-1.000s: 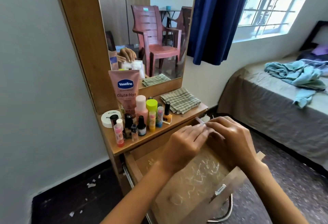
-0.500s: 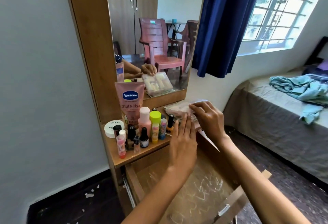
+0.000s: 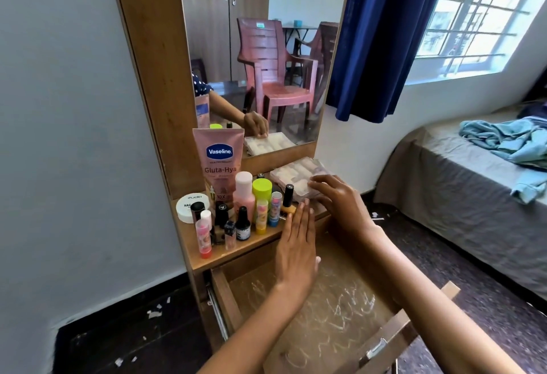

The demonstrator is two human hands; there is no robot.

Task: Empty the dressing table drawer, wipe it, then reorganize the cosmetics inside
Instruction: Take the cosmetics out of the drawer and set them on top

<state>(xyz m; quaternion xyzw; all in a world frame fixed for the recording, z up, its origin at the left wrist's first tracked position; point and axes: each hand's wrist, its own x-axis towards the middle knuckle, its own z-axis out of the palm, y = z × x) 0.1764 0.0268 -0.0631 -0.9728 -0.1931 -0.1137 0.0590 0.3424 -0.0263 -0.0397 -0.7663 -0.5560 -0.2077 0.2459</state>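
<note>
Resting on shelf, clear case — right-hand fingers atop

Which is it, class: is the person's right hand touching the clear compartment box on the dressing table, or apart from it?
Touching. The head view shows the right hand with its fingertips resting on the near edge of the clear compartment box.

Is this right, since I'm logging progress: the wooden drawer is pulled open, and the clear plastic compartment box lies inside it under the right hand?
Not quite. The wooden drawer is pulled open, but the clear plastic compartment box lies on the dressing table top under the right hand, not inside the drawer. The head view shows it.
</note>
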